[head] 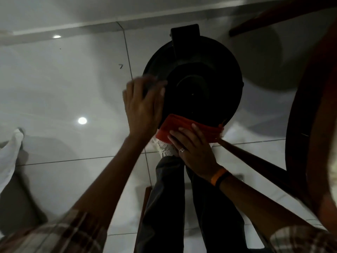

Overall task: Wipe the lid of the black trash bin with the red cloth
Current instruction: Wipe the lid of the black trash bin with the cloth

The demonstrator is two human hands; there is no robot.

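Observation:
The round black trash bin lid [197,81] is seen from above, hinge at its far side. A folded red cloth [175,125] lies on the lid's near rim. My right hand [193,150] presses flat on the cloth, fingers spread over it, a ring on one finger. My left hand [144,105] rests against the lid's left rim, fingers curled round the edge; it is blurred.
The bin stands on a glossy white tiled floor [73,88]. A round dark wooden table [313,125] with wooden legs crowds the right side. My leg and white shoe [166,150] are just below the bin. White fabric [9,157] sits at the left edge.

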